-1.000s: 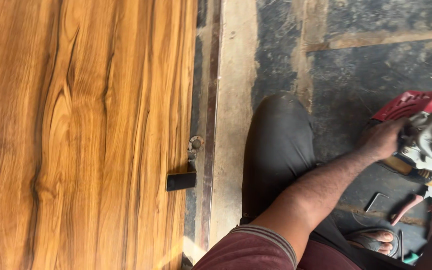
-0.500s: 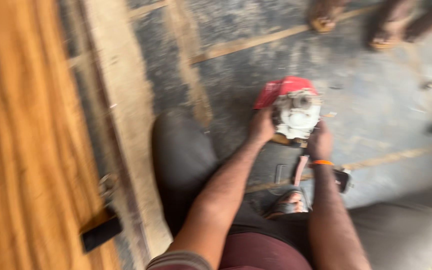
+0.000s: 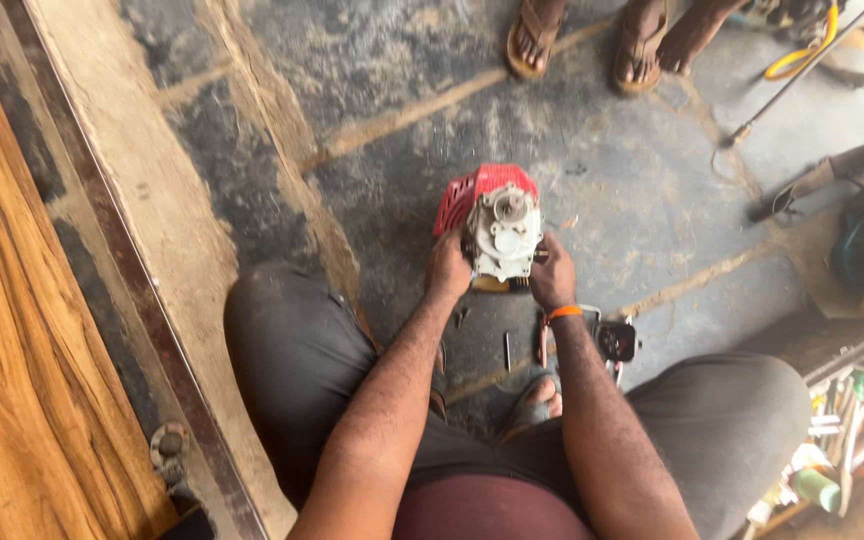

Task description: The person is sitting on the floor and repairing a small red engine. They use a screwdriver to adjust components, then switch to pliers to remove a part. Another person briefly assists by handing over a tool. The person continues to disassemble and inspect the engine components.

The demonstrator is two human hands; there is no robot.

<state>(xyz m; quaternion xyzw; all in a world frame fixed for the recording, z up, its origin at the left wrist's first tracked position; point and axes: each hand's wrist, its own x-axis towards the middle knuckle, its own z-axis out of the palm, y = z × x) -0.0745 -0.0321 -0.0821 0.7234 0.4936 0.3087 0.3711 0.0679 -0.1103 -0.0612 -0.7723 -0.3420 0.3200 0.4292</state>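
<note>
From the head view I see my left hand [image 3: 449, 272] and right hand [image 3: 552, 277] closed on either side of a small engine [image 3: 497, 232] with a red cover and pale metal casing, which stands on the stained concrete floor [image 3: 372, 90] between my knees. The fingers are curled against its sides. Loose metal parts [image 3: 508, 350] and a small black component [image 3: 616, 340] lie just below my wrists. Another person's sandalled feet [image 3: 582, 40] stand beyond. A wooden door [image 3: 2, 380] is at my left, and cluttered tools [image 3: 842, 430] at my right.
</note>
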